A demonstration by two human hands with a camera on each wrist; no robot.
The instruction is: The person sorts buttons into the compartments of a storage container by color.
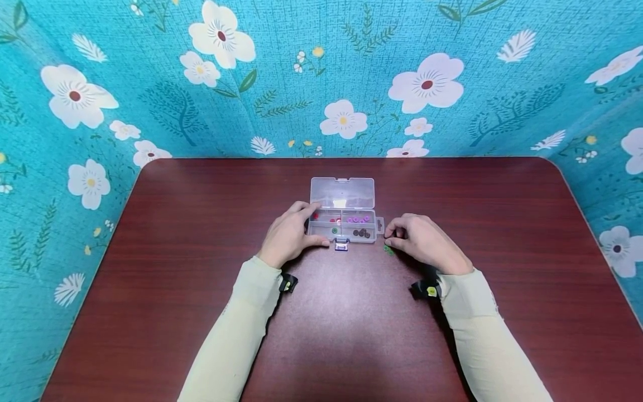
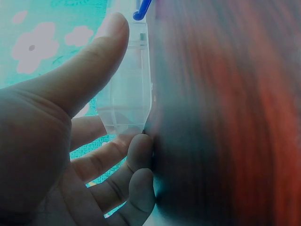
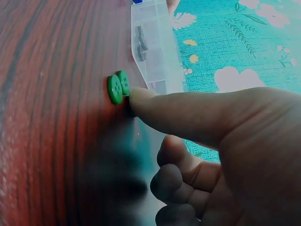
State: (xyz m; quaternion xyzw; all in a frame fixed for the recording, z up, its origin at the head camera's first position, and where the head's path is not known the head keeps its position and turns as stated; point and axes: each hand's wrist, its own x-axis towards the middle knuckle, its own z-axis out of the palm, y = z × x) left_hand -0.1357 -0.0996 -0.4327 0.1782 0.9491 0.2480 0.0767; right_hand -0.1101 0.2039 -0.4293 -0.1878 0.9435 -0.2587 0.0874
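Observation:
A clear plastic box (image 1: 325, 236) lies on the table with its lid (image 1: 342, 192) raised at the back. My left hand (image 1: 288, 234) grips the box's left end, thumb at the front and fingers round the side and back. Inside are red buttons (image 1: 332, 221), purple buttons (image 1: 355, 220), brown buttons (image 1: 361, 233) and one green button (image 1: 334, 230), each colour in its own compartment. Right of the box, my right hand (image 1: 419, 240) is at the table, thumb tip beside two loose green buttons (image 3: 114, 89). The thumb hides its index fingertip; I cannot tell whether it pinches a button.
A blue-edged latch (image 1: 341, 245) hangs at the box's front, and a clear hanging tab (image 1: 380, 225) juts from its right end. The dark red wooden table (image 1: 201, 223) extends on both sides. Behind it hangs a blue flowered cloth (image 1: 301, 72).

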